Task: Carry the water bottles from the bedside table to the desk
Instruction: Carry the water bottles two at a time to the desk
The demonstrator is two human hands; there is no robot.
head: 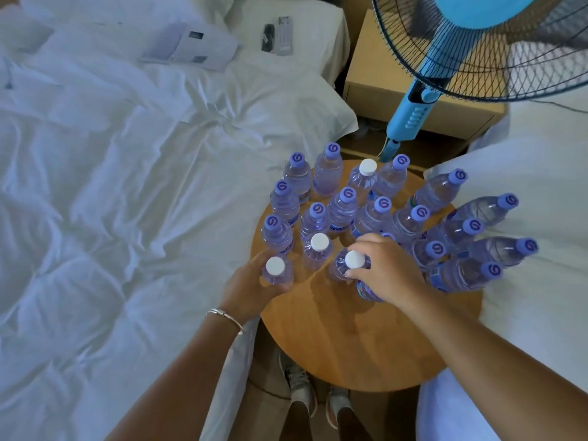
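Note:
Several clear water bottles stand upright on a round wooden bedside table [350,338], most with purple caps [346,194], a few with white caps [319,242]. My left hand [251,284] grips a white-capped bottle [276,268] at the table's left edge. My right hand [386,268] grips another white-capped bottle [350,265] beside it, and a purple-labelled bottle [366,289] shows under the same hand. Both held bottles stand at the near side of the cluster. The desk is out of view.
A bed with rumpled white bedding [111,186] lies to the left, papers [191,46] and remotes [278,35] on it. A second white bed [525,313] is at the right. A blue standing fan [471,52] and a wooden cabinet [381,84] stand beyond the table.

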